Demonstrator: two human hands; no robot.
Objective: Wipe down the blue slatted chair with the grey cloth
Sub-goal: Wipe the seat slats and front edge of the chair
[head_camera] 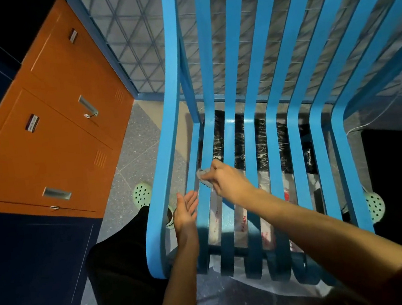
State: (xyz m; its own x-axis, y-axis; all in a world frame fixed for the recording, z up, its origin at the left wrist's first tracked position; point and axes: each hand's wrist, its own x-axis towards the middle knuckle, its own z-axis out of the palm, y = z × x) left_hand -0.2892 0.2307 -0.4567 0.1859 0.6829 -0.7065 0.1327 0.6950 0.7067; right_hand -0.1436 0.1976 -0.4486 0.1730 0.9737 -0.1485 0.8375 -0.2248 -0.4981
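While the right hand (pixel 226 181) pinches the grey cloth (pixel 203 177) against a slat of the blue slatted chair (pixel 171 67), the left hand (pixel 186 213) is spread open at its 8 o'clock.

Nothing here can actually be read. Each of the orange locker doors (pixel 49 145) carries a small label plate, one on the lower door (pixel 32 123) and another higher up (pixel 72 35). Both show dark and pale bands with a hint of red, but the writing on them is too small and blurred to make out. Under the seat of the blue slatted chair (pixel 250 146) lies a white plastic bag (pixel 215 216) with red print (pixel 243 222) running along it. The print is seen only in strips between the slats, and its letters are smeared beyond reading. A red blot (pixel 287 195) shows further right on the plastic, its shape unclear.
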